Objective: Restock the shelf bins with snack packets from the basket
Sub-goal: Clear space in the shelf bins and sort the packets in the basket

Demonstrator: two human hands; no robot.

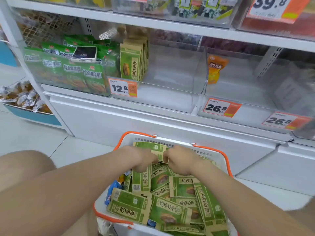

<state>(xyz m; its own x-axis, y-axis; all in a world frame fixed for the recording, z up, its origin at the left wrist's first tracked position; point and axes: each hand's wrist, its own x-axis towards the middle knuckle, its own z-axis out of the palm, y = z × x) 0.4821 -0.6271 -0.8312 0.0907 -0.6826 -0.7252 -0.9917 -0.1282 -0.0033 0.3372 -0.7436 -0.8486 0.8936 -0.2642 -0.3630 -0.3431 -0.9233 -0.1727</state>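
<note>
Snack packets (163,206) filled the basket (227,160); left hand (138,159) and right hand (181,159) gripped some, apparently gathering a stack for the bin (179,99).

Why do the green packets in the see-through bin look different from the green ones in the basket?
The bin packets stand upright in a neat row; the basket packets lie jumbled in a heap. The bin packets are few, the basket packets many. The left hand and right hand grip basket packets; nothing touches the bin packets. Both share one green-and-tan design with a seed picture.
</note>
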